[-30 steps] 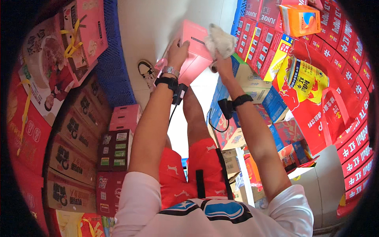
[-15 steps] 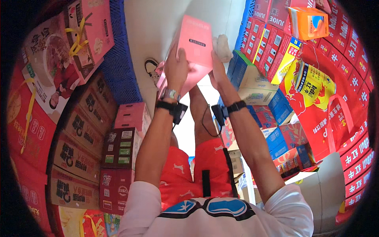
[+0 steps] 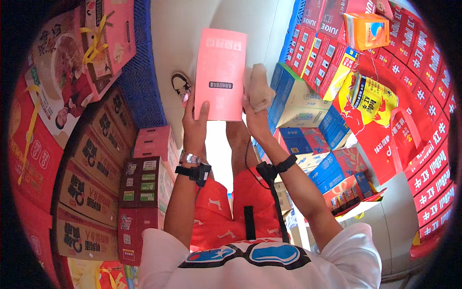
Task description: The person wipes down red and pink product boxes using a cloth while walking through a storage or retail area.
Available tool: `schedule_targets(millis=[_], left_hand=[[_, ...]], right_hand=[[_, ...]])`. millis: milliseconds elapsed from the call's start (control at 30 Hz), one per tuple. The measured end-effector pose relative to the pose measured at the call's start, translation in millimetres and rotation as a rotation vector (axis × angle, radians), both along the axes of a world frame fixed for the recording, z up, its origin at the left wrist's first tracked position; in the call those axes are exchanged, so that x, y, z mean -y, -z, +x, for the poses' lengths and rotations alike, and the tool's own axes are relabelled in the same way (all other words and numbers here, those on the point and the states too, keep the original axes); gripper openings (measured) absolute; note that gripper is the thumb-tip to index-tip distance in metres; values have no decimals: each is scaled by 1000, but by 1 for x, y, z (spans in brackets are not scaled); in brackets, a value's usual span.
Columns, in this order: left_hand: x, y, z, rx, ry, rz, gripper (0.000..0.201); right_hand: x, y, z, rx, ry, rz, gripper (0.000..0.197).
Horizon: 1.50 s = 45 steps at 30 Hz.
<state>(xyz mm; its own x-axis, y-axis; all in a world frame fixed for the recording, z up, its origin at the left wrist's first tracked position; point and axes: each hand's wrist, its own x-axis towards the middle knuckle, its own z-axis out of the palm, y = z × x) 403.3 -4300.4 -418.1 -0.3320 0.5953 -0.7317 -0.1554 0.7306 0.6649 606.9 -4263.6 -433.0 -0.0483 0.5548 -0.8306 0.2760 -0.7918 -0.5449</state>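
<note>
An upright pink carton (image 3: 222, 72) with a small dark label faces me at the middle of the view. My left hand (image 3: 196, 126) is closed on its lower left side, the thumb lying across the front. Beside the carton's lower right edge, my right hand (image 3: 256, 121) is closed on a crumpled beige cloth (image 3: 260, 87). Its thumb is close to the carton; whether it touches is hard to tell. The fingers behind the carton are hidden.
Brown cartons (image 3: 89, 188) and pink boxes (image 3: 153, 142) are stacked at left, by a blue plastic crate (image 3: 143, 62). On the right stand blue-and-cream boxes (image 3: 301, 103), a red gift bag (image 3: 385, 154) and red drink cases (image 3: 435, 178). A shoe (image 3: 181, 85) shows beyond my left hand.
The pink carton has turned from a tilt to upright and shifted left and slightly lower. My right hand has come off its side, and the cloth has moved nearer with it.
</note>
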Motion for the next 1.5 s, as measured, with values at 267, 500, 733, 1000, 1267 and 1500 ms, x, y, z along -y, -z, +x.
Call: schedule_targets(millis=[267, 500, 733, 1000, 1267, 1500], left_hand=[[57, 34, -30, -55, 148, -41, 73], [46, 22, -45, -17, 142, 74, 95], [35, 16, -50, -57, 178, 167, 99], [71, -12, -74, -51, 394, -15, 94], [22, -22, -44, -19, 260, 105, 100], [76, 29, -67, -126, 370, 251, 109]], right_hand=[[-31, -30, -66, 106, -944, 658, 79], [-106, 53, -128, 215, -1081, 896, 77], [-85, 31, -143, 124, -1059, 616, 78], [-42, -3, -137, -227, -1104, 699, 78], [-161, 126, -121, 314, -1196, 724, 58], [-119, 45, -111, 6, -941, 621, 49]])
